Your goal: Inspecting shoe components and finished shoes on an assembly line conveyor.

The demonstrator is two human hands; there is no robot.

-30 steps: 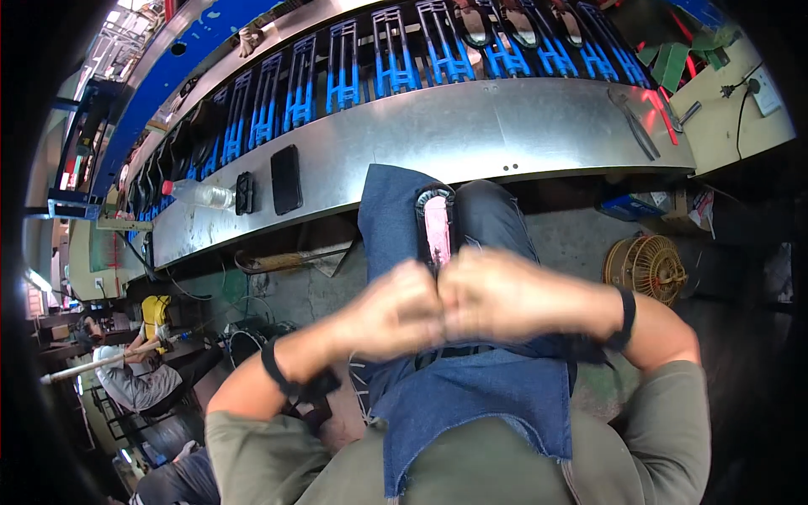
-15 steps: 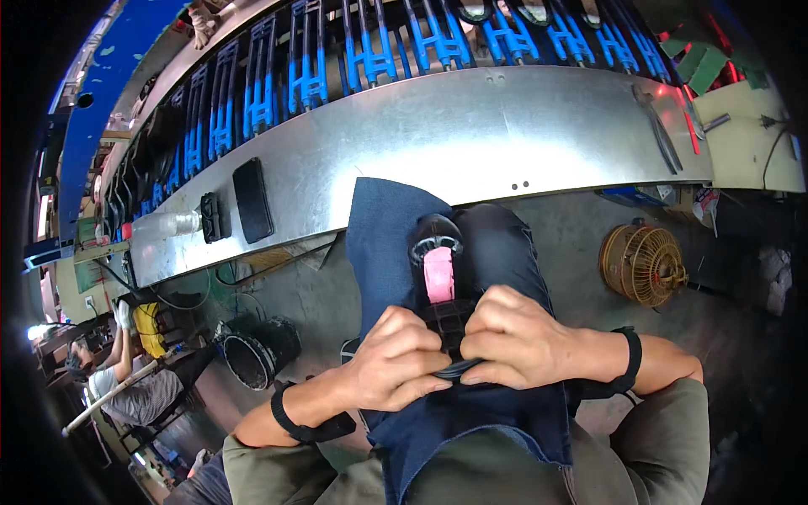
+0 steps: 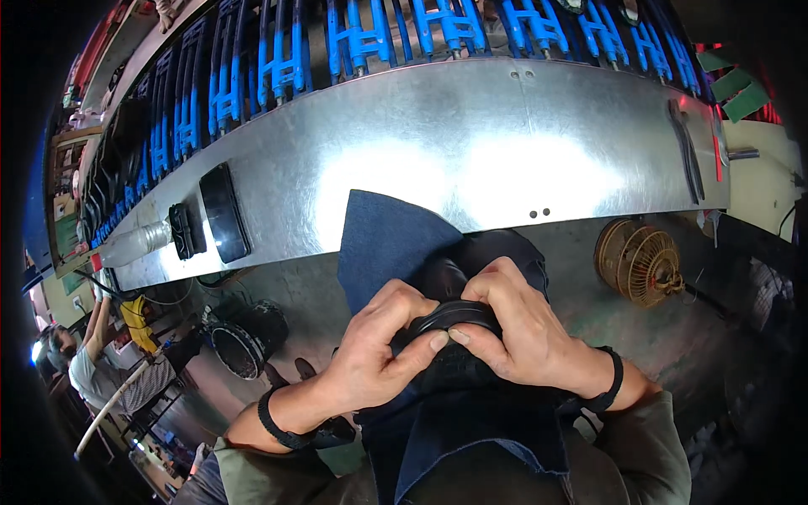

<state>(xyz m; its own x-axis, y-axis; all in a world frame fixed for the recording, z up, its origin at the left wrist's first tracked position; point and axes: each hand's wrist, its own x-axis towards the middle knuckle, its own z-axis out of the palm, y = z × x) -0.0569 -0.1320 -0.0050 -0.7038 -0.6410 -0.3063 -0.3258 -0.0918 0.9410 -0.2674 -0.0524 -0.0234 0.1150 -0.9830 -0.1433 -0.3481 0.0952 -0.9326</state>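
Observation:
Both hands are closed around a black, shoe-like piece (image 3: 459,316) held above my lap, its glossy curved rim arching between them. My left hand (image 3: 379,345) grips the left side of that rim, thumb on the near face and fingers on the far side. My right hand (image 3: 526,337) pinches the right side the same way, and the two thumb tips nearly meet in the middle. Most of the piece's underside is hidden by the hands and its own rim. A dark blue denim apron (image 3: 387,236) lies over my legs beneath it.
A metal worktable (image 3: 404,109) runs ahead, backed by blue racks (image 3: 442,29). On it lie a phone (image 3: 225,213), a clear bottle (image 3: 135,244) and a long-handled tool (image 3: 686,156). A wire-caged fan (image 3: 640,261) stands right; a black bucket (image 3: 240,349) and another person (image 3: 101,358) are left.
The black piece has been tilted, so its pink part no longer shows. Both hands have moved slightly away from my body and turned, bringing the thumbs into view. The view has shifted a little.

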